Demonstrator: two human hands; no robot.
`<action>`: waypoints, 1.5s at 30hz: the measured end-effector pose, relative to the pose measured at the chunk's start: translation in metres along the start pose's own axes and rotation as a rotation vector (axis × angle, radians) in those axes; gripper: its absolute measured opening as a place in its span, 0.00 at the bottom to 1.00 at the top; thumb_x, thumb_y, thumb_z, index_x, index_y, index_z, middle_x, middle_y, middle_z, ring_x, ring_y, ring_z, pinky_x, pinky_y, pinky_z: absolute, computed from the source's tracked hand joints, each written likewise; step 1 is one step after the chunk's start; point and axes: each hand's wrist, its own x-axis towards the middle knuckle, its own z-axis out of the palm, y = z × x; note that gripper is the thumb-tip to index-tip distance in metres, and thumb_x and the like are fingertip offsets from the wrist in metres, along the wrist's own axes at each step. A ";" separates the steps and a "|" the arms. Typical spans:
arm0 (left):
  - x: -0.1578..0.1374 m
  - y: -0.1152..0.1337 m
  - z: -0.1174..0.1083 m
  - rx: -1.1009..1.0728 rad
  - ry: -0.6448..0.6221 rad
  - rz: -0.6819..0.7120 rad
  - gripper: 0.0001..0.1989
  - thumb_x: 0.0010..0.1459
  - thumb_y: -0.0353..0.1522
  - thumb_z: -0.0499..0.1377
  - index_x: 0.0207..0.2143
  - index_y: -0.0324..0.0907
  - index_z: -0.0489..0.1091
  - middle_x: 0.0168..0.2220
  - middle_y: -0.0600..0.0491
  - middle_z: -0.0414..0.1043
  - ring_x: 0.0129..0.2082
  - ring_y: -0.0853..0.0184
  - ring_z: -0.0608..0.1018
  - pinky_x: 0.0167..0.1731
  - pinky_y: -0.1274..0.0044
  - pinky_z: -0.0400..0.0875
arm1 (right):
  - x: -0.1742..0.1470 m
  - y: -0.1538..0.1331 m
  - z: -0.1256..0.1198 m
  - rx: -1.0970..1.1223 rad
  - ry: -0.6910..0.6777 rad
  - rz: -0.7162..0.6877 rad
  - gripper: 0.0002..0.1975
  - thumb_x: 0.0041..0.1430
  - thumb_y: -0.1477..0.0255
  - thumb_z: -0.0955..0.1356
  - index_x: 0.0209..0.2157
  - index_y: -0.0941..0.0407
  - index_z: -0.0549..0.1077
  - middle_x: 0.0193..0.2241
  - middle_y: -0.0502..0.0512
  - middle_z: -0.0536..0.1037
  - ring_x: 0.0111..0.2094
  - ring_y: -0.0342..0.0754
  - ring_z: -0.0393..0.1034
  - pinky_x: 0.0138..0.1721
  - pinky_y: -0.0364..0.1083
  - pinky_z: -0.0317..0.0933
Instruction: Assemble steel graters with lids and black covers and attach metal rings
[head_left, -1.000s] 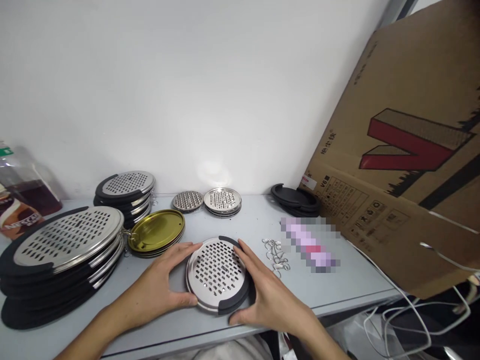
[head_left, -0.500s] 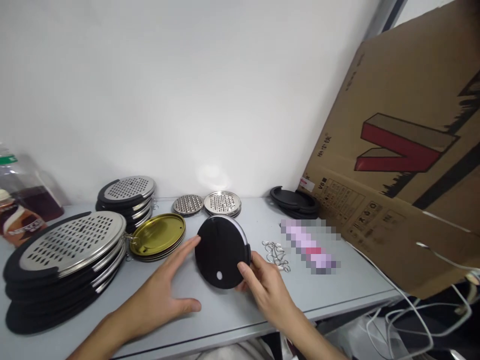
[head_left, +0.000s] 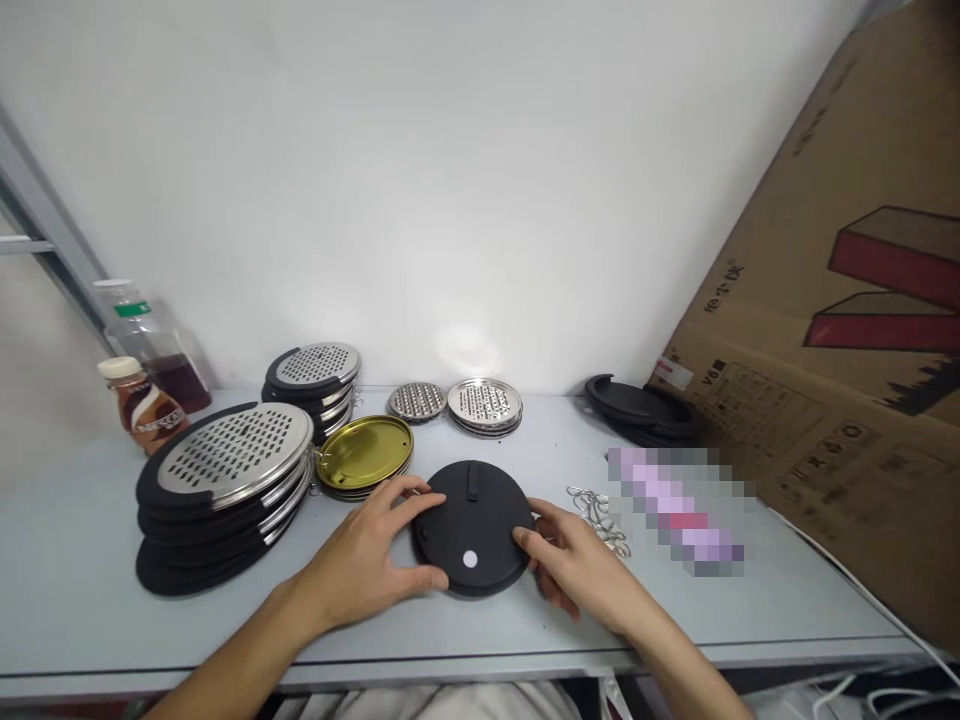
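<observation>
A round black disc (head_left: pixel 480 527) lies almost flat just above or on the table in front of me; which one I cannot tell. It has a small raised tab near its far edge and a whitish spot near its close edge. My left hand (head_left: pixel 379 550) grips its left rim, thumb at the front and fingers further back. On the right rim, my right hand (head_left: pixel 566 555) has its thumb on top and other fingers curled at the side. Right of that hand lies a small heap of wire clasps (head_left: pixel 600 520). Gold-coloured round plates (head_left: pixel 365 452) are stacked behind my left hand.
Stacks of round metal graters in black holders (head_left: pixel 232 470) (head_left: pixel 319 380) stand left. Smaller graters (head_left: pixel 418 401) (head_left: pixel 485 405) lie by the wall, black holders (head_left: pixel 637 405) at back right. Bottles (head_left: pixel 146 405) (head_left: pixel 165 350) stand far left; a large carton (head_left: pixel 810 400) leans right.
The disc has turned from tilted up to nearly flat, bringing its tab into view. My left hand has closed in from beside it onto its left rim. The camera view has shifted left.
</observation>
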 end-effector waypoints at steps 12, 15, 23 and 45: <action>-0.002 -0.012 0.008 0.153 -0.017 0.022 0.25 0.61 0.47 0.54 0.59 0.54 0.64 0.67 0.53 0.53 0.63 0.54 0.63 0.59 0.59 0.63 | -0.006 -0.014 -0.035 -0.260 0.165 -0.097 0.20 0.61 0.63 0.65 0.51 0.58 0.71 0.26 0.50 0.75 0.20 0.43 0.68 0.25 0.43 0.62; -0.002 -0.012 0.008 0.142 -0.052 0.011 0.25 0.62 0.47 0.54 0.61 0.56 0.61 0.68 0.55 0.51 0.64 0.56 0.62 0.59 0.60 0.62 | -0.001 -0.007 -0.068 -0.468 0.391 -0.126 0.13 0.59 0.69 0.65 0.42 0.57 0.77 0.30 0.53 0.78 0.28 0.47 0.71 0.32 0.45 0.62; 0.000 -0.010 0.007 0.123 -0.056 0.007 0.25 0.61 0.46 0.55 0.61 0.57 0.62 0.68 0.56 0.51 0.64 0.55 0.63 0.59 0.60 0.62 | 0.012 0.011 -0.092 -0.802 0.352 -0.148 0.12 0.55 0.76 0.65 0.35 0.55 0.80 0.35 0.57 0.78 0.37 0.51 0.71 0.39 0.45 0.59; 0.000 -0.006 0.006 0.104 -0.048 0.026 0.26 0.59 0.45 0.57 0.60 0.58 0.64 0.67 0.54 0.54 0.63 0.53 0.64 0.59 0.58 0.62 | 0.109 -0.058 -0.039 -1.086 -0.042 -0.209 0.06 0.39 0.72 0.73 0.23 0.58 0.77 0.25 0.61 0.79 0.28 0.53 0.73 0.26 0.44 0.58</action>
